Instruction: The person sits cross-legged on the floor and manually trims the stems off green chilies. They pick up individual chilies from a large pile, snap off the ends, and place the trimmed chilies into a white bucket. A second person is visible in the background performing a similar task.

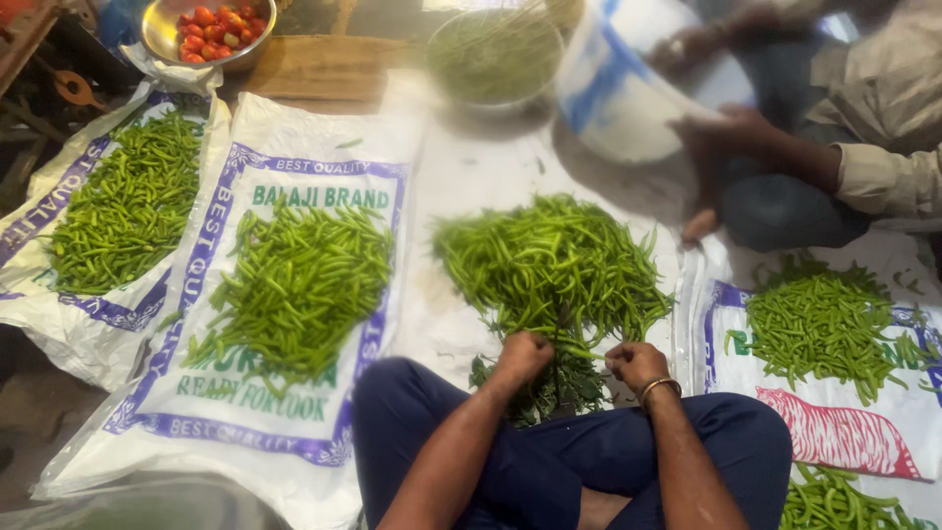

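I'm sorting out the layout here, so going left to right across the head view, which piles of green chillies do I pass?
Far-left chilli pile → second chilli pile → middle chilli pile, just beyond the left hand and right hand → right chilli pile.

A floor-level vegetable sorting spot, like a market or food-prep workspace: heaps of green chillies point(554, 260) lie on printed white sacks point(245, 412) spread over the floor, with a metal bowl of tomatoes point(211, 27) and a seated co-worker point(863, 128) nearby
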